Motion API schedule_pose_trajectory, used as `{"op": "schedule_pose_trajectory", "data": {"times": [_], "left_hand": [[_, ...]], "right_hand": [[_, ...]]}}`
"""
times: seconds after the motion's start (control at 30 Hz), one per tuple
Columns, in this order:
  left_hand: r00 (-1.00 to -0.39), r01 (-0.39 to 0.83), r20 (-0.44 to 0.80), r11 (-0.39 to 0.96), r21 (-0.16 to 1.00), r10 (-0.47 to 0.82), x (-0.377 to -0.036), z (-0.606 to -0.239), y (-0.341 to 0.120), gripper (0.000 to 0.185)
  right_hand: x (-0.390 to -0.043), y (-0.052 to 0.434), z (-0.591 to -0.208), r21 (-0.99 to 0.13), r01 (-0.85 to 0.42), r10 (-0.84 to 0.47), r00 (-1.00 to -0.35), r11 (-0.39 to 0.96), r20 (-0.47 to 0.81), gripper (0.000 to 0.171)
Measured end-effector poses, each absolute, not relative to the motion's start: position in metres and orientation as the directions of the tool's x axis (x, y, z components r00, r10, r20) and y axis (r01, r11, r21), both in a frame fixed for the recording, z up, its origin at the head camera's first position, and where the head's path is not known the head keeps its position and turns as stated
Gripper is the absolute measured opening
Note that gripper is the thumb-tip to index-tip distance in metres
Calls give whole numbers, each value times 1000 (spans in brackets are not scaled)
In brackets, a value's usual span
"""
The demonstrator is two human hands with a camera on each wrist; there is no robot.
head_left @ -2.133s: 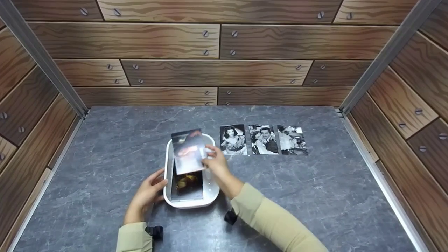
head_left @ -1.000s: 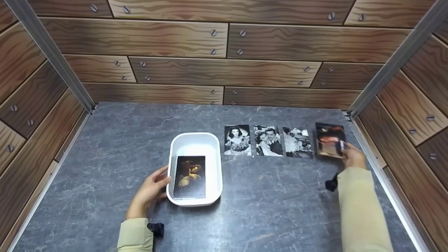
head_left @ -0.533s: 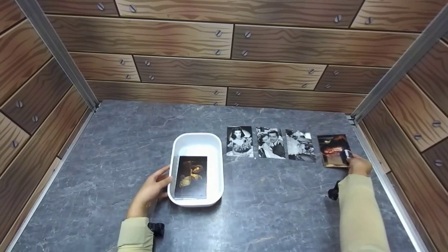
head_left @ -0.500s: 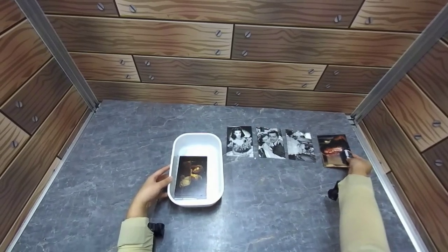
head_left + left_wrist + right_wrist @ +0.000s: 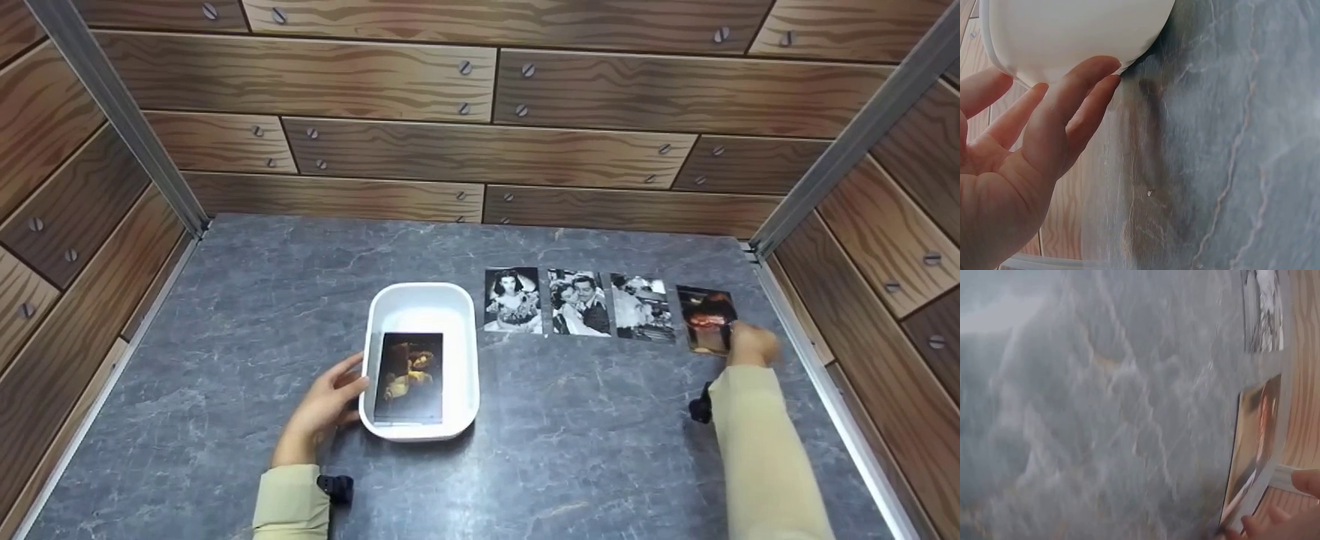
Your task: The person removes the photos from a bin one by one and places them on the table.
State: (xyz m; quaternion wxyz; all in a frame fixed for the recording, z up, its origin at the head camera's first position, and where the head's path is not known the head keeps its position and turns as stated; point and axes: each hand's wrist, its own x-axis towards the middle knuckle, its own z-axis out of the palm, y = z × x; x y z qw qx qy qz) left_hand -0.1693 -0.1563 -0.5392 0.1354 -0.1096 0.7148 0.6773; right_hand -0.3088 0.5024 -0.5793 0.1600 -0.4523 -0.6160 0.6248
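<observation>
A white tray (image 5: 457, 427) stands left of centre on the grey table in the head view. Inside it lies a dark photo (image 5: 405, 375) with yellow shapes. My left hand (image 5: 322, 405) touches the tray's left side, fingertips along its outer wall, and the left wrist view shows the fingers (image 5: 1072, 101) spread and gently bent there. My right hand (image 5: 754, 345) is at the right edge of a colour photo (image 5: 705, 319) with an orange-red patch. In the right wrist view its fingertips (image 5: 1249, 526) are right at that edge, with the photo low on the table.
Three black-and-white photos, of a woman (image 5: 512, 300), a couple (image 5: 580, 302) and a pale scene (image 5: 641, 306), lie in a row left of the colour photo. Wood-patterned walls (image 5: 480, 150) with metal corner posts (image 5: 825, 142) enclose the table on three sides.
My right hand has carried the colour photo from the tray to the row's right end and set it low there, lately shifting it slightly left. My left hand has stayed at the tray.
</observation>
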Motion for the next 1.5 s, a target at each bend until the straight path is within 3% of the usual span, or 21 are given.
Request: {"op": "schedule_pose_trajectory", "data": {"times": [0.03, 0.13, 0.2, 0.27, 0.43, 0.5, 0.53, 0.6, 0.73, 0.83, 1.03, 1.2, 1.5], "left_hand": [[-939, -341, -343, 56, 938, 27, -169, -540, -156, 53], [-938, -343, -345, 57, 938, 32, -170, -539, -156, 53], [-938, -343, -345, 46, 938, 34, -170, -539, -155, 53], [-938, -342, -343, 40, 939, 47, -170, -539, -155, 53], [-939, -340, -340, 21, 940, 55, -170, -538, -155, 54], [-939, -340, -341, 20, 940, 51, -169, -538, -156, 54], [-939, -340, -340, 19, 940, 49, -168, -538, -157, 54], [-939, -340, -341, 19, 940, 41, -168, -538, -157, 54], [-939, -341, -341, 12, 940, 38, -168, -538, -158, 54], [-938, -344, -345, 25, 939, 33, -168, -538, -156, 53], [-936, -350, -351, 43, 936, 25, -168, -537, -153, 53], [-935, -352, -353, 27, 936, 27, -169, -538, -153, 53], [-939, -343, -342, -11, 939, 41, -167, -539, -154, 53]], "right_hand": [[-297, 475, -552, -877, 472, 790, -501, -94, -354, 51], [-275, 420, -501, -884, 432, 733, -541, -178, -412, 64], [-276, 403, -488, -890, 412, 700, -576, -197, -421, 59], [-287, 391, -484, -897, 374, 664, -612, -237, -430, 64], [-332, 384, -523, -941, 229, 538, -775, -251, -332, 92], [-344, 374, -543, -952, 155, 482, -834, -262, -269, 94], [-344, 360, -547, -953, 105, 454, -861, -285, -230, 83], [-340, 331, -542, -955, 126, 380, -897, -268, -225, 79], [-300, 251, -496, -960, 159, 255, -942, -232, -218, 72], [-276, 198, -472, -963, 187, 175, -959, -193, -222, 70], [-240, 120, -473, -975, 141, -8, -990, -170, -142, 71], [-210, 78, -485, -967, 217, -134, -971, -130, -200, 73], [-193, 46, -514, -942, 323, -112, -943, -91, -312, 77]]}}
